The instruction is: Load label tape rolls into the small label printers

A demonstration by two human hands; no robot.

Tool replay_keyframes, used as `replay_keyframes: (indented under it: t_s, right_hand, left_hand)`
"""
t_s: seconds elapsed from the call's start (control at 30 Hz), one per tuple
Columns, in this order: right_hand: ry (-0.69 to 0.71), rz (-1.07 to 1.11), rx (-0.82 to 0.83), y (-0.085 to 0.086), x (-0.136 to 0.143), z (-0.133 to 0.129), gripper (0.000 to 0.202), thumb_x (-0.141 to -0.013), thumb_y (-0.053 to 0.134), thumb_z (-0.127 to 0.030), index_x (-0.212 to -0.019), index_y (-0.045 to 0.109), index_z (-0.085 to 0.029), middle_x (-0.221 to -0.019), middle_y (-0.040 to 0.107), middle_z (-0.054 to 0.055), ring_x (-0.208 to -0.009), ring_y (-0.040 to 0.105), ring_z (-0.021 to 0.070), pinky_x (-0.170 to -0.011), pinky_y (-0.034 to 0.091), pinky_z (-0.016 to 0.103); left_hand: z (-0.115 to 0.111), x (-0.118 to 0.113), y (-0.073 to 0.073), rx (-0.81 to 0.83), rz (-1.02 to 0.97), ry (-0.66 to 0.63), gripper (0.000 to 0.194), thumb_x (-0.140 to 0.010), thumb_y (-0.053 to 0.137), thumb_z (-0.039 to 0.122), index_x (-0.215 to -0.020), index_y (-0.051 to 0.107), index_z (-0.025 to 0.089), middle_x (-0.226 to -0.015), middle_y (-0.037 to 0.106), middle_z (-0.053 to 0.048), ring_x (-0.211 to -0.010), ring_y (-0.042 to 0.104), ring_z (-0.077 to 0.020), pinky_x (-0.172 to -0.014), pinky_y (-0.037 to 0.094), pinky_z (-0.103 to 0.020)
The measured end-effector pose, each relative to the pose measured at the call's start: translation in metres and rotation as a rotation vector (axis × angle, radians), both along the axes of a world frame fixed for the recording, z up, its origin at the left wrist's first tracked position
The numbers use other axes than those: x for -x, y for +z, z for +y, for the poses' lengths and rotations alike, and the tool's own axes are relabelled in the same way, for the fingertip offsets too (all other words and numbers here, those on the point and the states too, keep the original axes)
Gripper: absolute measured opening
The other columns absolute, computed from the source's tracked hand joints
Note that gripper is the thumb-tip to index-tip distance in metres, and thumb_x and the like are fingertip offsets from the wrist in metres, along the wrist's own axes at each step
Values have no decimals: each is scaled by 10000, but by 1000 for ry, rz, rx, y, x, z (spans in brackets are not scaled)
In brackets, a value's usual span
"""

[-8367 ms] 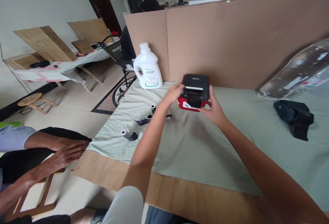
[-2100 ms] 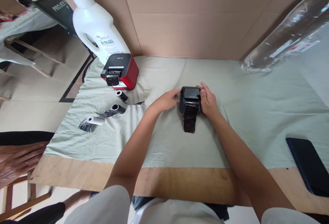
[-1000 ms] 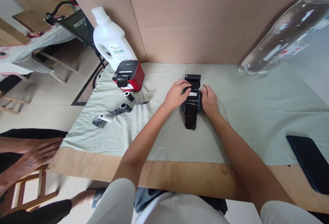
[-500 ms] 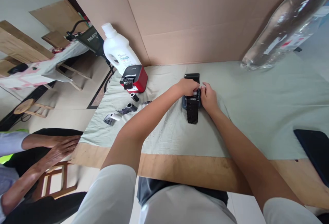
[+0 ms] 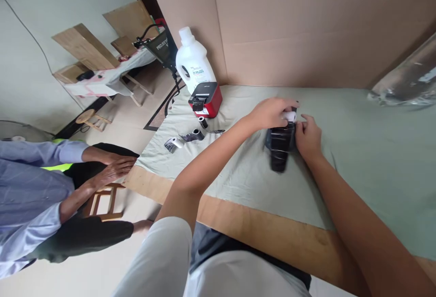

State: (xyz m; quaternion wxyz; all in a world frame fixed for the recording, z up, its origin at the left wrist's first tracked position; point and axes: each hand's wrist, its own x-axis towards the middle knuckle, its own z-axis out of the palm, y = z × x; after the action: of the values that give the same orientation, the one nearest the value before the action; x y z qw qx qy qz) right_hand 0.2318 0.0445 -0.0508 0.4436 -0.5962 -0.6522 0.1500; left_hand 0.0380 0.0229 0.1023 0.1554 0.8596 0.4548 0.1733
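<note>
On the cloth in front of me is a dark portable printer, partly hidden by my hands. A glossy black paper strip hangs over its near side, somewhat blurred. At its far end a white paper roll shows under the fingers of my left hand, which are curled over and around it. My right hand is against the printer's right side, its fingers bent and closed there, with the index finger raised near the roll.
Left on the cloth stand a red and black printer and a white jug. Several small paper rolls lie nearer. Cardboard walls the back; a plastic-wrapped bundle leans right. A seated person's hands rest by the left table corner.
My view has swung left, so the table things sit farther right. My left hand has lifted slightly at the printer's far end, and more of the white roll shows.
</note>
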Motion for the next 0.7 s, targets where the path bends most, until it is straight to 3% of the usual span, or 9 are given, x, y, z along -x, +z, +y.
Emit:
replay_keyframes:
  t_s: [0.07,0.17,0.3,0.4,0.53,0.7]
  right_hand:
    - [-7,-4,10,-2,0,2,460,-941,488,-379,-1323,641,-173,-950,804,140,-920,736,321,-910,548,485]
    - [-27,14,10,-3,1,3,466,-933,484,-363,-1330,638,-170,-1001,808,150,-962,747,331,-943,551,514]
    - [-28,29,17,1,2,0,490,-923,472,-365,-1335,644,-164,-985,809,152,-964,756,346,-953,555,536]
    - [-18,34,30,6,2,-3,491,-924,478,-377,-1335,654,-175,-994,806,164,-989,755,361,-970,548,538]
    - [-15,48,42,8,2,-4,461,-933,504,-365,-1321,665,-178,-1037,798,202,-1032,746,382,-996,532,536]
    - [-20,67,59,9,3,-5,417,-940,507,-346,-1296,661,-193,-1052,792,210,-1049,743,388,-1002,521,545]
  left_hand:
    - [-31,30,-2,-38,-156,30,516,-830,674,121,-1337,707,209,-1266,758,-70,-1143,706,-226,-1019,523,-318]
    - [-95,99,-21,-55,-394,199,420,-881,691,238,-1299,724,212,-1285,733,-95,-1163,706,-226,-1054,542,-355]
    - [-175,200,-64,54,-628,662,454,-824,759,426,-1207,700,188,-1289,727,-121,-1196,715,-263,-1103,557,-414]
    - [-210,252,-91,98,-674,974,530,-728,809,484,-1138,663,183,-1236,749,-124,-1206,721,-298,-1111,569,-444]
    - [-223,276,-113,68,-662,1127,516,-741,783,464,-1149,626,189,-1281,742,-129,-1254,707,-292,-1110,577,-424]
    - [-227,270,-124,55,-628,1148,584,-795,740,448,-1288,592,173,-1330,732,-144,-1236,727,-265,-1113,574,-401]
